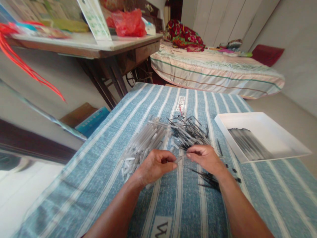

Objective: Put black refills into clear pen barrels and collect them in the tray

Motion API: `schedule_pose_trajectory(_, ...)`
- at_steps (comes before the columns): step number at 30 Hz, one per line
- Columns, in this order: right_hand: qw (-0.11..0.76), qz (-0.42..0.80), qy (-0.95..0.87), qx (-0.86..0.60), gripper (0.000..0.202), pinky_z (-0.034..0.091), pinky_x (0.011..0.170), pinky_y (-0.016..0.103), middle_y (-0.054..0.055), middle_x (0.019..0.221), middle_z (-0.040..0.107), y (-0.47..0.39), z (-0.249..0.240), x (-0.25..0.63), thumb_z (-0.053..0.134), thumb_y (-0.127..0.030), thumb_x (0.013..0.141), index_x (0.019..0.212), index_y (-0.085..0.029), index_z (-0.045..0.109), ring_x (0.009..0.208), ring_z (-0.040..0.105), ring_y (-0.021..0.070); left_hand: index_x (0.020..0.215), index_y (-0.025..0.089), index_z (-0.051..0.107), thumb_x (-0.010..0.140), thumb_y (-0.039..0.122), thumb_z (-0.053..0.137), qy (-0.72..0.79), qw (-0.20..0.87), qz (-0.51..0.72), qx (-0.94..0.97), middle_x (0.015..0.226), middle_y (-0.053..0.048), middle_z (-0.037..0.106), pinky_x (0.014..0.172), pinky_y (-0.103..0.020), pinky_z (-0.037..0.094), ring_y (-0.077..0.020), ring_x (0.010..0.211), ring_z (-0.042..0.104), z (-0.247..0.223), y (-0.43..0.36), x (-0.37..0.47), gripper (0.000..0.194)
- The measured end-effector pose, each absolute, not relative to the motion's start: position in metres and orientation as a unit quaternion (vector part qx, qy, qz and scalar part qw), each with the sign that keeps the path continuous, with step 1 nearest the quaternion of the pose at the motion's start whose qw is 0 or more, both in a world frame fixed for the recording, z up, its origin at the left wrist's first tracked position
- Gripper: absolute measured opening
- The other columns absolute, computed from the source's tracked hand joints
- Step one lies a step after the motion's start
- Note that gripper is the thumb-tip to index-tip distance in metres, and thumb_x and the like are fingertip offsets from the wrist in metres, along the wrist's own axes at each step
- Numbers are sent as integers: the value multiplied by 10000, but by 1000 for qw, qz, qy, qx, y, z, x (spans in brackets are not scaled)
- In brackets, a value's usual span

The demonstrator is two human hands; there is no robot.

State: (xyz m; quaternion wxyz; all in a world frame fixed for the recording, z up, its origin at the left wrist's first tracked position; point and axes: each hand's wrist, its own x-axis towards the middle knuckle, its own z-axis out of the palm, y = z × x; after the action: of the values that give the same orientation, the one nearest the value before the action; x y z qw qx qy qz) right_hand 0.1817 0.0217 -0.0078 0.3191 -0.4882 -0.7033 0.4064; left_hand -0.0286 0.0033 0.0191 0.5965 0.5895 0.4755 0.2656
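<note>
My left hand (156, 165) pinches a short, translucent tube-like piece (178, 160) between thumb and fingers. Beside it lies a pile of clear, thin plastic tubes or sleeves (148, 138). My right hand (204, 158) is closed, thumb against fingertips, at the near edge of a heap of thin black sticks (189, 132) mixed with clear pieces. Whatever is between its fingertips is too small to make out. The two hands are a short gap apart. More thin black pieces (209, 180) with small dark ends lie under and beside my right wrist.
A white tray (279, 132) at the right holds a row of dark, sleeve-like sticks (249, 143). The table has a blue striped cloth (99, 185). Behind stand a wooden desk (133, 49) with a red plastic bag (130, 23) and a bed (210, 69).
</note>
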Motion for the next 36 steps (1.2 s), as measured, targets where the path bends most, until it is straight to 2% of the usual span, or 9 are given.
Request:
schedule_pose_trajectory(3, 245, 351, -737, -524, 169, 385, 524, 200, -19, 596, 640, 21, -11, 174, 544, -235, 799, 718, -178, 681, 558, 561, 118, 727, 132, 694, 674, 283, 663, 489, 589, 285, 578, 535, 27, 551, 443, -180, 307, -76, 480, 435, 20, 3, -29, 163)
schedule_pose_trajectory(9, 116, 128, -782, -599, 260, 349, 569, 235, 18, 652, 684, 20, -12, 168, 485, -304, 855, 704, -220, 680, 625, 608, 156, 714, 124, 692, 651, 264, 695, 491, 601, 336, 534, 571, 23, 552, 473, -183, 323, -76, 522, 439, 24, 4, -30, 154)
schedule_pose_trajectory(15, 53, 126, -780, -610, 159, 339, 580, 241, 8, 715, 703, 23, -7, 185, 530, -266, 812, 800, -253, 688, 700, 635, 179, 721, 115, 673, 665, 262, 703, 471, 618, 369, 510, 600, 24, 559, 523, -187, 333, -73, 552, 445, 23, 5, -32, 160)
schedule_pose_trajectory(19, 79, 167, -757, -627, 143, 357, 576, 229, -8, 670, 676, 23, 2, 209, 536, -267, 796, 784, -239, 675, 655, 621, 161, 726, 125, 666, 672, 260, 704, 470, 627, 369, 500, 613, 29, 569, 537, -187, 342, -74, 564, 458, 23, 6, -33, 151)
schedule_pose_trajectory(24, 110, 112, -690, -707, 180, 401, 606, 260, 14, 671, 671, 2, 6, 253, 504, -291, 803, 819, -222, 669, 644, 619, 184, 780, 157, 675, 704, 291, 687, 468, 623, 356, 516, 706, 8, 626, 600, -200, 389, -104, 651, 514, 23, 8, -33, 155)
schedule_pose_trajectory(27, 140, 58, -645, -749, 229, 441, 679, 312, 61, 827, 693, -26, -6, 274, 473, -296, 811, 894, -203, 666, 749, 635, 224, 807, 166, 675, 711, 305, 682, 471, 620, 345, 524, 722, 0, 648, 613, -202, 402, -107, 653, 522, 24, 9, -31, 169)
schedule_pose_trajectory(29, 195, 30, -615, -763, 309, 456, 765, 357, 107, 965, 673, -48, -21, 281, 444, -348, 835, 995, -172, 641, 871, 621, 254, 818, 169, 673, 712, 309, 680, 470, 618, 345, 528, 726, -4, 656, 603, -202, 404, -104, 636, 514, 26, 9, -30, 176)
schedule_pose_trajectory(32, 296, 26, -570, -766, 447, 420, 906, 410, 172, 1125, 600, -73, -49, 277, 390, -426, 869, 1144, -113, 553, 1066, 541, 277, 814, 167, 674, 712, 320, 677, 464, 616, 336, 541, 724, -9, 656, 589, -201, 404, -103, 626, 508, 26, 9, -29, 184)
schedule_pose_trajectory(36, 345, 53, -549, -760, 543, 337, 991, 490, 203, 1258, 497, -77, -74, 252, 394, -463, 869, 1272, -101, 430, 1176, 449, 305, 788, 151, 666, 720, 337, 657, 449, 610, 309, 575, 708, -12, 646, 582, -208, 401, -109, 622, 509, 22, 8, -25, 198)
